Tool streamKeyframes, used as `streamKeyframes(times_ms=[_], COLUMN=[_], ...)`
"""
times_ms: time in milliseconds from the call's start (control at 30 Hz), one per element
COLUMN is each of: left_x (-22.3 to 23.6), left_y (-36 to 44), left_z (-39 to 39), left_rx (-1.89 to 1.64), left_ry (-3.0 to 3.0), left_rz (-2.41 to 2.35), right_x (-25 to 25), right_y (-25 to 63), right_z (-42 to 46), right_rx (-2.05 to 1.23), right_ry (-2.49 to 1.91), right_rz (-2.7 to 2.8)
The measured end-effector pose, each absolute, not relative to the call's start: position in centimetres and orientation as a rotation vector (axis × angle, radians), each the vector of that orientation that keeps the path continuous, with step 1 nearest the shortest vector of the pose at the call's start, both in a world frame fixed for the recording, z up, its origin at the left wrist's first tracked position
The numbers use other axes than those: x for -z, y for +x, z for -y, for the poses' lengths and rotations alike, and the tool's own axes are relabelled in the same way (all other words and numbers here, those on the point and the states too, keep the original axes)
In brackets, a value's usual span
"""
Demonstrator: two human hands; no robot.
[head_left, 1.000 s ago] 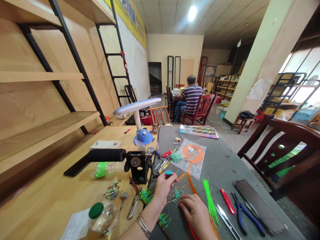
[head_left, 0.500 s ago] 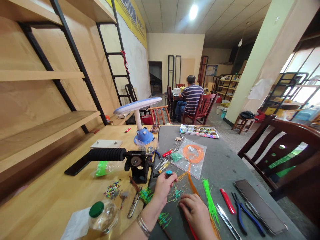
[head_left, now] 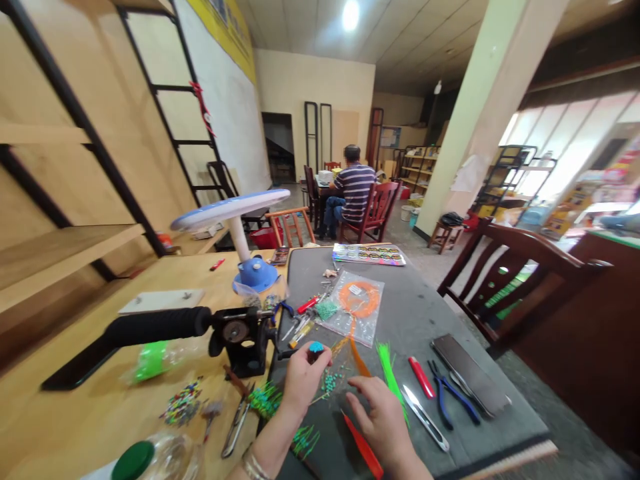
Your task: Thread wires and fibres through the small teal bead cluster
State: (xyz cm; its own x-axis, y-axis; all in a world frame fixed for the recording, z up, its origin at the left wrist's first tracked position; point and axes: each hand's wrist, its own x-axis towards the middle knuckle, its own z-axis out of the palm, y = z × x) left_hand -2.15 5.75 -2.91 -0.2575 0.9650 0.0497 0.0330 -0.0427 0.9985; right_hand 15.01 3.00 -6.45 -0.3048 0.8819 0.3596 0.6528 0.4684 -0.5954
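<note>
My left hand (head_left: 303, 379) is closed, with thumb and fingertips pinching a small bright blue cluster (head_left: 316, 347) that looks made of tiny beads. Just right of it, loose turquoise beads (head_left: 330, 383) lie scattered on the dark mat (head_left: 415, 303). Fingers apart and holding nothing I can see, my right hand (head_left: 379, 415) is above the mat. A red pointed strip-like piece (head_left: 361, 445) lies below its thumb. Orange strands (head_left: 359, 361) run from a clear bag (head_left: 363, 310) with an orange coil down toward my right hand.
Green strands (head_left: 389, 373), silver thread snips (head_left: 425, 419), a red lighter-like piece (head_left: 421, 377), blue-handled pliers (head_left: 453, 393) and a phone (head_left: 470, 375) lie at right. At left are a black clamp device (head_left: 245, 343), mixed beads (head_left: 183, 402) and a green-lidded jar (head_left: 134, 460). A person (head_left: 355, 187) sits beyond.
The view has swung right, so the table things appear further left. My right hand's fingers have spread and lifted from beside the beads. The left hand still pinches the blue cluster.
</note>
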Motion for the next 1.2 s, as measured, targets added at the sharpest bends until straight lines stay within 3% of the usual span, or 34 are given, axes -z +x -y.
streamKeyframes(times_ms=[333, 600, 700, 900, 1000, 1200], left_x=[2.7, 2.4, 2.5, 2.2, 1.9, 1.8], left_y=[-0.2, -0.3, -0.6, -0.4, -0.2, 0.0], left_z=[-4.8, -4.6, -4.5, -3.6, -3.1, -2.7], left_rx=[-1.219, -1.231, -1.232, -1.155, -1.093, -0.966], left_ry=[1.545, 1.682, 1.693, 1.852, 2.035, 2.243], left_rz=[-1.455, -1.494, -1.482, -1.502, -1.483, -1.467], right_x=[5.5, 6.9, 6.7, 6.1, 6.2, 6.7], right_y=[24.9, 24.6, 24.2, 19.5, 17.0, 15.4], right_z=[-5.3, -7.6, -6.8, -3.0, -1.9, -1.9], right_rx=[0.182, 0.264, 0.053, -0.879, -1.255, -1.347], right_ry=[-1.888, -2.093, -1.979, -1.432, -1.358, -1.435], right_rz=[1.998, 2.003, 1.776, 1.243, 1.034, 0.951])
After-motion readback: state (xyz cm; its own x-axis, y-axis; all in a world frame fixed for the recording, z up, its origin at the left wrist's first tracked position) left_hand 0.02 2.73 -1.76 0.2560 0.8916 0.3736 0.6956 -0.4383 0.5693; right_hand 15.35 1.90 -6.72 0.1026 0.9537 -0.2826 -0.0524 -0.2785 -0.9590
